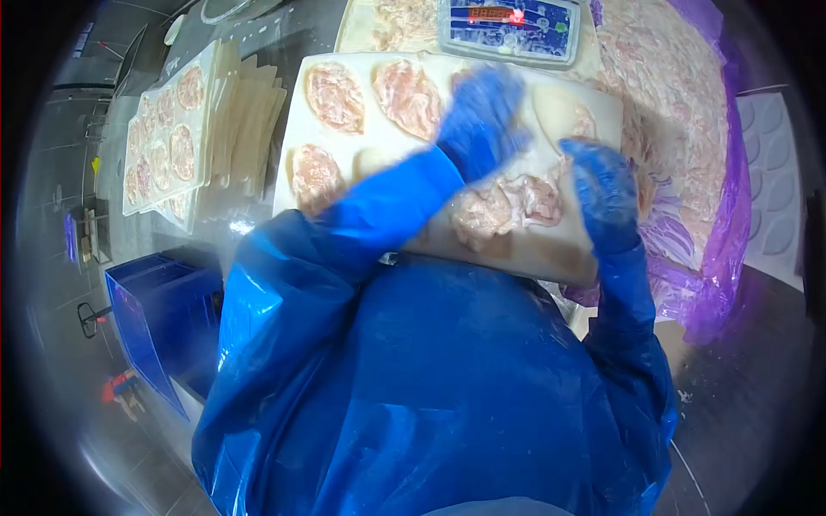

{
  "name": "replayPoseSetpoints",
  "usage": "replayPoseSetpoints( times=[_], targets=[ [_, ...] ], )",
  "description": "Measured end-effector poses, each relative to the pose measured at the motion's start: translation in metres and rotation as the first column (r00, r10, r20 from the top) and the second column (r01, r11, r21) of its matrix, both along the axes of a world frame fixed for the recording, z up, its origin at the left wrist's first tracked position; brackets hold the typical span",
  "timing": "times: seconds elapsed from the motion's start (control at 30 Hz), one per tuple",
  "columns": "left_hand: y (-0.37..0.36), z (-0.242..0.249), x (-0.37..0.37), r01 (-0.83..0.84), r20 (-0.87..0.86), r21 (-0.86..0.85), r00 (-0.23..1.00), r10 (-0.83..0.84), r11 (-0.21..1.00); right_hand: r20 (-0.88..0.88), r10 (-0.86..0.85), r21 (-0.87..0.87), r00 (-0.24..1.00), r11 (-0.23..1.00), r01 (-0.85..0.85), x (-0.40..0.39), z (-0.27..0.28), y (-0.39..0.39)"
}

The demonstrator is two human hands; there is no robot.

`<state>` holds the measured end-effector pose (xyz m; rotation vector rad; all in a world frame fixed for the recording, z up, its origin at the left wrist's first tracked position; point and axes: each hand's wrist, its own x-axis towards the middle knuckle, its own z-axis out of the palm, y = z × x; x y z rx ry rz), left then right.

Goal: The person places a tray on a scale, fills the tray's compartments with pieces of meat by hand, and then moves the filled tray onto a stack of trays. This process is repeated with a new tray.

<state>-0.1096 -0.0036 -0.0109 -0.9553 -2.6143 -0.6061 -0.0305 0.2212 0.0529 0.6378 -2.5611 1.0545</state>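
A white moulded tray (361,155) with oval hollows lies before me, several of them filled with raw, pale pink meat that looks like chicken (335,96). My left hand (486,120), in a blue glove and smeared by motion, is over a top-row hollow and hides most of it. At the tray's right side, my gloved right hand (604,193) has its fingers bent in, tips beside a hollow with a small piece of meat (583,123). What they hold is hidden. Loose meat pieces (503,211) lie between the hands, near the tray's front edge.
A digital scale (509,30) with a lit display stands behind the tray. To the right, a large heap of raw meat (675,112) sits in purple plastic film (731,215). Stacked filled trays (206,129) stand left, above a blue crate (163,301). Another moulded tray (770,172) lies far right.
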Motion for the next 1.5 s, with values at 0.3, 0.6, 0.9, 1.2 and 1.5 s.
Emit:
replayPoseSetpoints(
  times=[0.3,0.6,0.9,1.2,1.5],
  targets=[
    [-0.018,0.005,-0.001,-0.067,-0.036,-0.074,0.997,0.064,0.995,0.096,-0.331,-0.126,0.939,0.931,0.341,-0.002,-0.025,0.035],
    [0.014,0.048,0.070,-0.008,0.174,-0.038,0.985,0.014,0.999,0.007,-0.174,0.276,0.985,0.947,0.165,-0.023,-0.014,0.049],
    [-0.001,0.050,0.081,-0.001,0.305,0.089,0.952,-0.026,0.996,0.046,0.165,0.453,0.985,0.875,-0.168,-0.029,0.001,0.073],
    [0.019,0.066,0.106,0.093,0.215,0.091,0.970,-0.111,0.991,0.108,-0.349,-0.295,0.931,0.883,0.366,0.001,0.004,0.192],
    [0.039,0.056,0.089,0.160,0.387,0.210,0.892,-0.233,0.964,0.135,-0.249,-0.130,0.959,0.955,0.266,0.021,-0.003,0.132]
  ],
)
